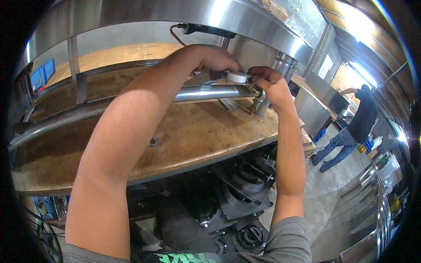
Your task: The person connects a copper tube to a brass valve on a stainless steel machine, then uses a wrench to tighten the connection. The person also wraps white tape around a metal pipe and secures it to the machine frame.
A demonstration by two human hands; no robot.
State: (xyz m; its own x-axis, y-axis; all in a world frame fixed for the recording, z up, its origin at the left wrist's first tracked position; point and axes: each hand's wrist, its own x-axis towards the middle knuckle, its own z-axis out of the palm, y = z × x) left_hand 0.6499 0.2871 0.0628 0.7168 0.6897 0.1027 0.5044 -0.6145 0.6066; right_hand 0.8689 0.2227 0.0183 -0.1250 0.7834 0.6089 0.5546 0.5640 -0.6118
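Between my two hands is a small white spool of tape [237, 77], which looks like thread seal tape. My left hand [218, 60] comes over from the left with its fingers closed at the spool's left side. At the right rim, my right hand [271, 83] is pinched, thumb and fingers together; its fingertips partly hide that edge. Just below the hands is a brass fitting [256, 101], beside the end of a long steel pipe [210, 93]. Whether any tape is pulled off the spool I cannot tell.
A curved stainless steel band [166, 12] runs above my hands, over a wooden board [210, 127]. Black burner-like parts [250, 236] lie below. A person [357, 118] stands at the far right, near a bench. Stacked metal pieces [364, 210] are at the lower right.
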